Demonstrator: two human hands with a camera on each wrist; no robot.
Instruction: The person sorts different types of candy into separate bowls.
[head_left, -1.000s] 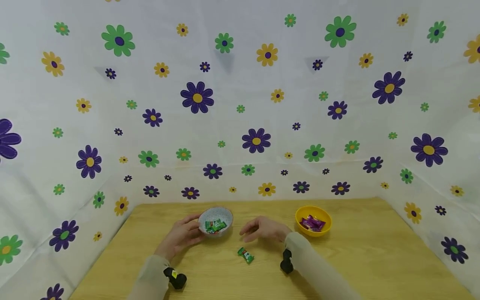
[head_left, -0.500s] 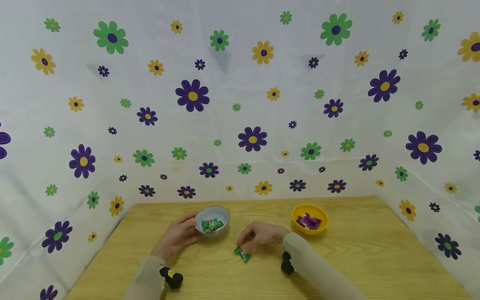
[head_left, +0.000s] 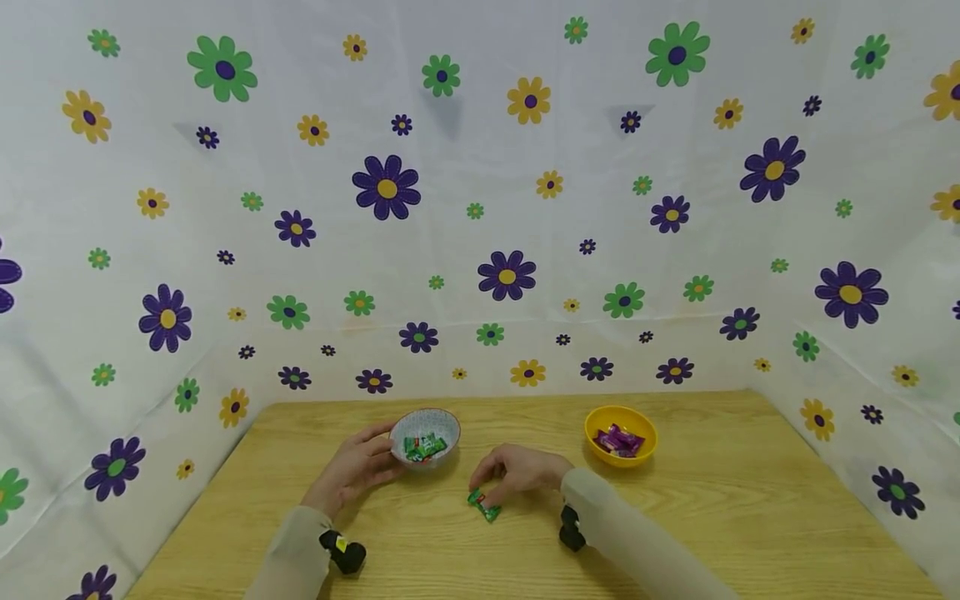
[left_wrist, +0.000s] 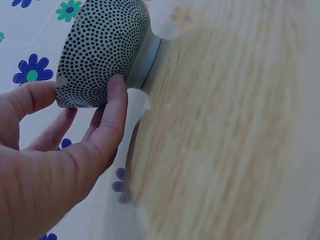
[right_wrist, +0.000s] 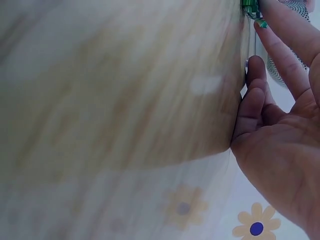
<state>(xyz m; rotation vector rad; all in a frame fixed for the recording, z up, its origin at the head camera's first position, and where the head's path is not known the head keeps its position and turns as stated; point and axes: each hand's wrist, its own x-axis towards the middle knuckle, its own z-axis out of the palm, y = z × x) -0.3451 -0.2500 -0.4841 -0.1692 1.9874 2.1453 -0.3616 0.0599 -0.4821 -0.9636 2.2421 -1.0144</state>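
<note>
A grey-white speckled bowl (head_left: 426,422) with several green-wrapped candies (head_left: 423,448) inside stands at the left-centre of the table. My left hand (head_left: 357,471) holds its left side. In the left wrist view, thumb and fingers spread round the dotted outer wall of the bowl (left_wrist: 107,47). To the right of that bowl, my right hand (head_left: 525,468) has its thumb and forefinger on a single green-wrapped candy (head_left: 487,510) on the wood. The right wrist view shows only part of this candy (right_wrist: 252,7) at the top edge, between the fingertips. The other fingers of that hand are bent near the tabletop.
A yellow bowl (head_left: 621,461) with several purple-wrapped candies (head_left: 619,440) stands to the right of my right hand. Flower-printed white cloth (head_left: 510,192) rises behind and on both sides of the wooden table (head_left: 735,500).
My right hand has come down to the loose green candy, and its thumb and forefinger have closed on it. My left hand stays at the speckled bowl. The head view has shifted slightly.
</note>
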